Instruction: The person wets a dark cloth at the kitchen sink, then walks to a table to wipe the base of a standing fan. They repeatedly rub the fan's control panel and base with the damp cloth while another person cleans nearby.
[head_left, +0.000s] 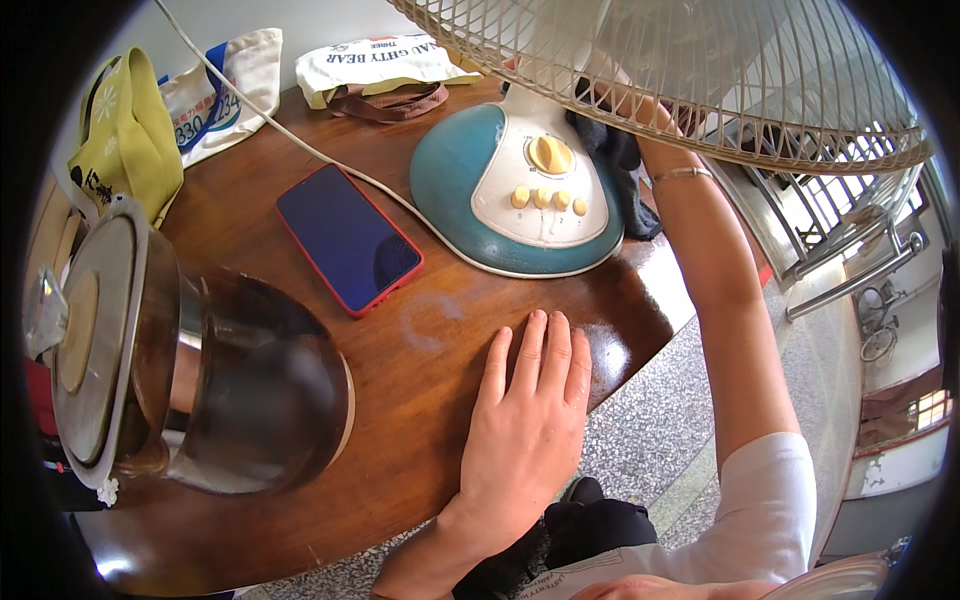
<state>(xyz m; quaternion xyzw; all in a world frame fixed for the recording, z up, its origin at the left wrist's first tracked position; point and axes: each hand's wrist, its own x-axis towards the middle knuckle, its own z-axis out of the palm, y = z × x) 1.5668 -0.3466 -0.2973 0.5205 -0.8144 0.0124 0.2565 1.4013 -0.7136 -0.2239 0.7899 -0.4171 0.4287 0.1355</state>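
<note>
Palm down on the brown wooden table (420, 390), my left hand (529, 420) holds nothing, its fingers slightly apart. An electric fan's teal and white base (450, 180) stands just beyond the fingertips. It carries a yellow timer knob (551, 154) and a row of yellow push buttons (541, 197). My right arm reaches around the fan's right side. Behind the wire fan guard (675, 124), my right hand (634, 101) is mostly hidden, so its grip is unclear. A dark cloth (634, 195) hangs beside the base, below that hand.
A phone (349, 240) in a red case lies left of the fan, near its white cord (300, 148). A lidded glass pot (259, 397) stands at left. Behind are a yellow bag (135, 127) and white printed bags (375, 64). Metal rails (855, 277) rise at right.
</note>
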